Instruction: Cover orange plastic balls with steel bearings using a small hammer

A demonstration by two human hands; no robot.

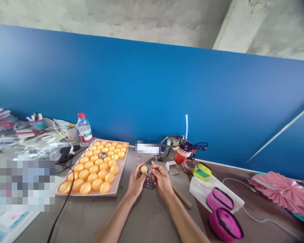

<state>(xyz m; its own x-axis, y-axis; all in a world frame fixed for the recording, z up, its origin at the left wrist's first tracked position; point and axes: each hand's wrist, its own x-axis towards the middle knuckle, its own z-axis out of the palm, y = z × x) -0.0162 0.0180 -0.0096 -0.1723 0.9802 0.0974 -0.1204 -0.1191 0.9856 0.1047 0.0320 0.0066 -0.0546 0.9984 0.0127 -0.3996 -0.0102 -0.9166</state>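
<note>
My left hand (137, 179) is closed around a pale orange ball (144, 169) with dark, shiny bits at its edge. Just right of it, my right hand (161, 179) has its fingertips pinched together; what they hold, if anything, is too small to make out. Below and between both hands lies a heap of small dark glittering pieces (150, 183) on the grey table. To the left, a shallow tray (120, 180) carries rows of similar orange balls (97, 184). Among them sits one silvery, glittering ball (102, 155).
Behind my hands are a hammer (152, 161), a red container (181, 156) and a brown jar (188, 166). Pink round cases (225, 225) stand at the right. A water bottle (84, 130) stands behind the tray, and a dark cable (63, 206) crosses its left corner.
</note>
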